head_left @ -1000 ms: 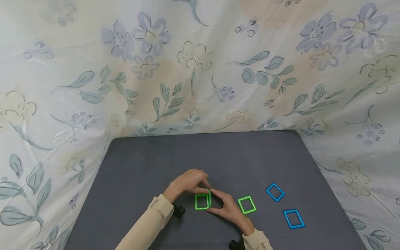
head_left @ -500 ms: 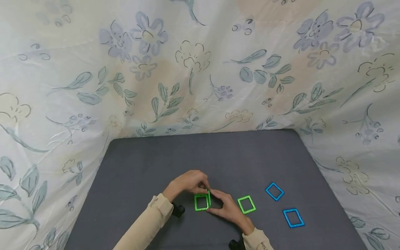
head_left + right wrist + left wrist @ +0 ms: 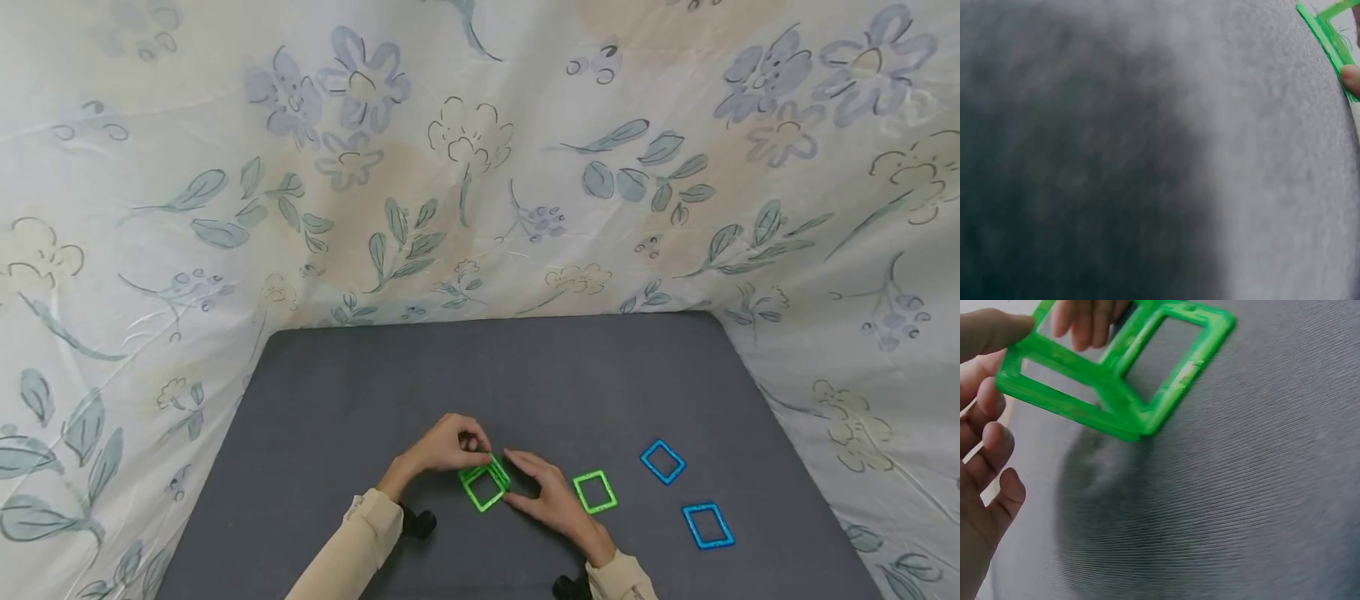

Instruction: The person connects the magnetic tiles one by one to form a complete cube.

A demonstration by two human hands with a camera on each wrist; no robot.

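Note:
Green square magnetic tiles (image 3: 484,493), open frames joined at an edge and set at an angle, are between the hands in the head view. My left hand (image 3: 447,444) pinches them at the far edge with thumb and forefinger. In the left wrist view the joined tiles (image 3: 1129,394) tilt over the table, the left thumb (image 3: 997,331) on one frame. My right hand (image 3: 551,497) lies just right of them, thumb and fingers spread apart; its thumb is near the right corner, contact unclear. The right wrist view shows only part of a green tile (image 3: 1325,39) with a fingertip against it.
A single green square tile (image 3: 595,492) lies right of the right hand. Farther right are two blue square tiles (image 3: 663,462) (image 3: 708,526), lying flat. The dark grey table (image 3: 375,375) is bordered by a floral cloth (image 3: 480,250) at the back and sides.
The left hand has moved slightly left and turned the joined green tiles, which now sit at a slant. The right fingers have come away from the tiles' far edge. The other tiles stay put.

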